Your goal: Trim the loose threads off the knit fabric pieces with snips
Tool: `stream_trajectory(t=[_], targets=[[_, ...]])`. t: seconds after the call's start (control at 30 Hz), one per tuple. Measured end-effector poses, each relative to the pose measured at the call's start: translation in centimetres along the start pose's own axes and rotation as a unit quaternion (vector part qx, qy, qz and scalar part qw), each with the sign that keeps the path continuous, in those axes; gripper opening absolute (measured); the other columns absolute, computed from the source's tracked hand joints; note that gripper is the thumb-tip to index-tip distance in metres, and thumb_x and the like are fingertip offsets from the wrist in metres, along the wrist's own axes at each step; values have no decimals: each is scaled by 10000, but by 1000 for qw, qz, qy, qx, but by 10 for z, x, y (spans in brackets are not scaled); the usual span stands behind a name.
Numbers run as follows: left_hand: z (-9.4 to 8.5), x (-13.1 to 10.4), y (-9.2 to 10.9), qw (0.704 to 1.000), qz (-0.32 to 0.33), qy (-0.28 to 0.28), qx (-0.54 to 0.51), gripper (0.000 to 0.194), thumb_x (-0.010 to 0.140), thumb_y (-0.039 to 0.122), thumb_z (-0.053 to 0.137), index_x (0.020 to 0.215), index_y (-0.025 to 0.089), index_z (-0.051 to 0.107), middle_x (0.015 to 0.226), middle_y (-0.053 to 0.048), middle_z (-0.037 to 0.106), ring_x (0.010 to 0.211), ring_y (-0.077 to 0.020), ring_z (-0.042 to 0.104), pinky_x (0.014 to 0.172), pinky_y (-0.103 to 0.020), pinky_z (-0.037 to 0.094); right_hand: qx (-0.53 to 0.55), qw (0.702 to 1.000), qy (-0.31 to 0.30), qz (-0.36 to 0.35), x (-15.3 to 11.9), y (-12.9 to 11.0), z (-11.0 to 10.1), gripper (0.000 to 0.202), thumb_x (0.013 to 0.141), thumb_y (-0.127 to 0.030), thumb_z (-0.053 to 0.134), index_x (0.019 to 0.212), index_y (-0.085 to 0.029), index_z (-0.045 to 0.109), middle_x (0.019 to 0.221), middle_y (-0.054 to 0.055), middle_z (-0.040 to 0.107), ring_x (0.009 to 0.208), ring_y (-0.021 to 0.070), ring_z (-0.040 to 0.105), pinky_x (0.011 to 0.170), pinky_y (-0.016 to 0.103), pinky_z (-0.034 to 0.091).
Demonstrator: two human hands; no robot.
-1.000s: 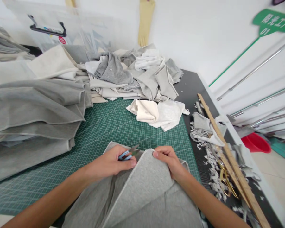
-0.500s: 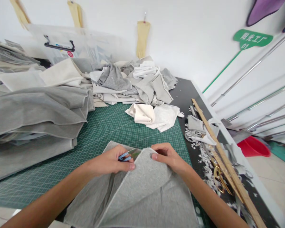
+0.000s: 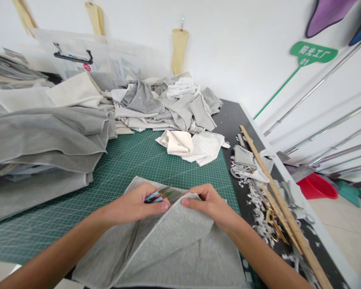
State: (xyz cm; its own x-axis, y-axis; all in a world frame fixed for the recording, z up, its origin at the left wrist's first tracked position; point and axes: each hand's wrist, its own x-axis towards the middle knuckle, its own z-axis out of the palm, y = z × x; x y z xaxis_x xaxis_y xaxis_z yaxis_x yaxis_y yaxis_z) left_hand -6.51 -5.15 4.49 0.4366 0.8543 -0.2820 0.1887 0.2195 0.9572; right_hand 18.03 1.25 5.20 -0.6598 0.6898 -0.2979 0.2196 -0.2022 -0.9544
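A large piece of grey fabric (image 3: 174,249) lies folded over on the cutting mat, its near layer lifted between my hands. My left hand (image 3: 141,204) is closed, with blue-handled thread snips (image 3: 154,196) in its palm and the thumb pressing the fabric's edge. The snips' blades point right, behind the raised edge, and look blurred. At the upper corner of the same layer, my right hand (image 3: 206,202) pinches the fabric between thumb and fingers. The fingertips behind the cloth are partly hidden.
Grey fabric stacks (image 3: 45,140) stand left on the green cutting mat (image 3: 129,160). A cloth pile (image 3: 168,104) lies at the back, with a folded cream cloth (image 3: 179,143) in front. Along the right edge are wooden strips (image 3: 276,188), gold-handled scissors (image 3: 270,220) and scraps.
Both hands have shifted slightly left with the fabric. The corner in my right hand is lower and folded over more. The whole view has turned a little to the right.
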Motion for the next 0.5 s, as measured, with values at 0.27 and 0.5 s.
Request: stream_trajectory(t=[0.27, 0.5], targets=[[2, -49, 2, 991, -26, 117, 66, 472, 986, 564, 553, 1417, 374, 583, 1153, -53, 672, 711, -120, 605, 466, -158, 429, 72, 996, 27, 49, -9, 11, -4, 422, 674, -537, 880, 673, -140, 737, 586, -17, 594, 530, 83, 462, 508, 223, 292], [61, -66, -18, 934, 32, 282, 218, 316, 1006, 418, 545, 1294, 361, 663, 1182, -7, 754, 1002, -214, 736, 802, -252, 612, 136, 989, 38, 52, -13, 15, 1, 392, 668, -500, 900, 665, -145, 734, 594, -20, 596, 525, 76, 465, 510, 215, 302]])
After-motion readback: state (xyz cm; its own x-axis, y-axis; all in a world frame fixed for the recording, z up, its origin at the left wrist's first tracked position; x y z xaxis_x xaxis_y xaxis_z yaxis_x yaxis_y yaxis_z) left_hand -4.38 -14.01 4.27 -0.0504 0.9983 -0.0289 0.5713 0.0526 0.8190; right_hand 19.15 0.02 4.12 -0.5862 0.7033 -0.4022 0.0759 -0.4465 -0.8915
